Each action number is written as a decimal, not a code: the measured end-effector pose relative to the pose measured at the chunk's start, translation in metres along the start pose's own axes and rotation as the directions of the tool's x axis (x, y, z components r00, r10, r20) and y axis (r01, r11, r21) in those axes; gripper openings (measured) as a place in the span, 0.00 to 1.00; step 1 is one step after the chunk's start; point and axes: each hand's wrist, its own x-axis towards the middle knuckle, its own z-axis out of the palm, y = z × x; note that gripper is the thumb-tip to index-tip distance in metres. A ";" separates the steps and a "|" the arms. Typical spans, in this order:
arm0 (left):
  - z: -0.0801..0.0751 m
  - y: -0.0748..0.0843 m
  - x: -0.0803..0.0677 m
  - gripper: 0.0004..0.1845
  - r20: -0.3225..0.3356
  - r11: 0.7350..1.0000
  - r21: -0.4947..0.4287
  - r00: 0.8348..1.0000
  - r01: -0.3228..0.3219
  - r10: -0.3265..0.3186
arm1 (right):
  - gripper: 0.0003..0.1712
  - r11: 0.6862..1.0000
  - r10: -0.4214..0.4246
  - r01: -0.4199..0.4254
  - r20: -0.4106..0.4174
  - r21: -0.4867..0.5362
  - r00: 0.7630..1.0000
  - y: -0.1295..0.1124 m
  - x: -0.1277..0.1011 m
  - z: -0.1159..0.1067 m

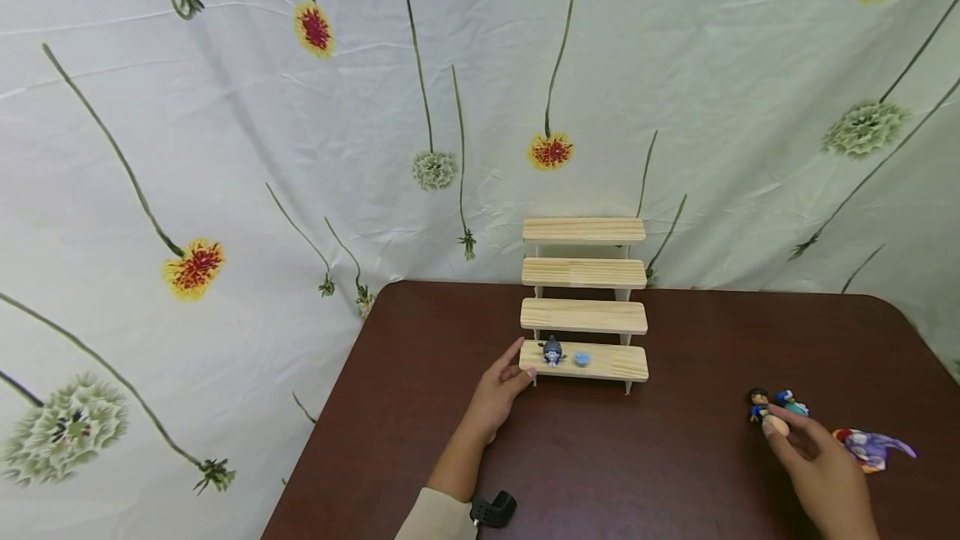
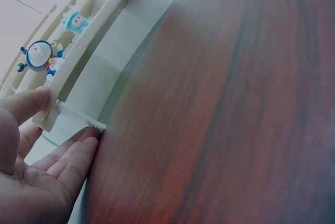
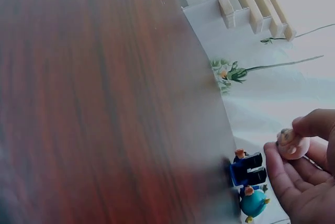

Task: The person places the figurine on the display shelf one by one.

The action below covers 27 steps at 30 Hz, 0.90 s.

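- The left hand (image 1: 498,390) is resting on the brown table (image 1: 600,457) against the left end of the wooden step shelf (image 1: 584,311), thumb on the end of the bottom step and straight fingers laid by its leg; it is gripping nothing, and this contact looks like a way of steadying the light stand.
- In the left wrist view the fingers (image 2: 73,156) are lying flat and relaxed under the shelf's edge, with the thumb pressing just above.
- A round blue cat figure (image 1: 552,351) and a small pale-blue figure (image 1: 582,359) are standing upright on the bottom step, at about 1 o'clock from the left hand; the three upper steps are bearing nothing.
- The right hand (image 1: 817,461) is pinching a small peach-coloured figure (image 3: 292,144) between thumb and fingertips, lifted just off the table, the other fingers loosely curled beneath it.
- A dark-haired figure in blue (image 1: 757,405) and a teal figure (image 1: 792,402) are lying close together at 11 o'clock from that hand, near its fingertips.
- A purple winged toy (image 1: 870,447) is lying at 3 o'clock from the hand, close by.
- A black wrist-strap clip (image 1: 492,510) is sitting by the left sleeve.
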 end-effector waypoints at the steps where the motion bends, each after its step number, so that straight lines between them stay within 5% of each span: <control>1: 0.000 0.000 0.000 0.35 0.000 1.000 0.000 1.000 -0.002 0.002 | 0.31 1.000 -0.013 0.013 -0.013 0.015 1.000 -0.001 -0.001 0.001; 10: 0.001 0.000 0.002 0.35 0.000 1.000 -0.006 1.000 -0.007 0.007 | 0.24 0.975 -0.124 0.141 -0.109 0.172 0.986 -0.006 -0.005 0.008; 27: 0.001 0.000 0.000 0.35 -0.002 1.000 -0.013 1.000 -0.003 0.003 | 0.22 0.958 -0.220 0.233 -0.094 0.167 0.971 -0.014 0.008 0.021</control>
